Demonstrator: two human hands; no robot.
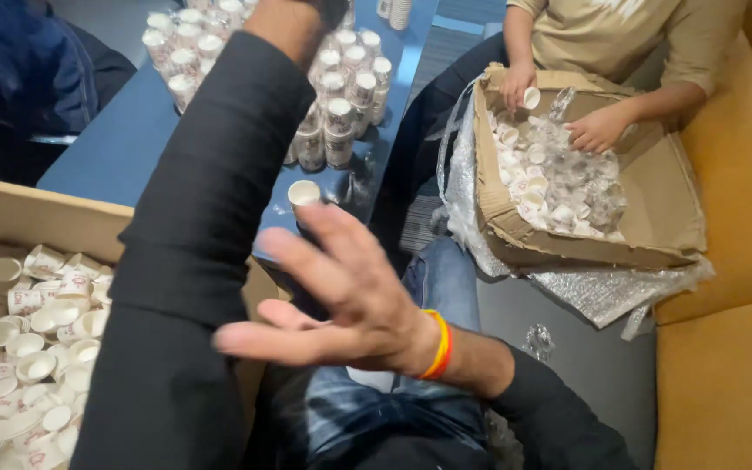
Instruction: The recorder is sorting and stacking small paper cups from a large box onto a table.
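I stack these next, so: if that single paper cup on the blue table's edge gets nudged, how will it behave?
The single paper cup looks small, thin-walled and empty, so probably very light and easy to tip. Standing near the blue table edge, it could fall off, and a firm pinch would likely crush it.

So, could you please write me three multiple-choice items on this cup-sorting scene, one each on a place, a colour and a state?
1. Where does the single paper cup stand?
A. on the blue table
B. on the sofa
C. in a box

2. What colours is the wristband on the right hand?
A. green and white
B. yellow and red
C. all black

3. How is the right hand?
A. fisted
B. closed on a cup
C. open, fingers spread, empty

Answers: 1 A, it stands alone near the table's edge; 2 B, those stripes circle the wrist; 3 C, the blurred palm holds nothing.
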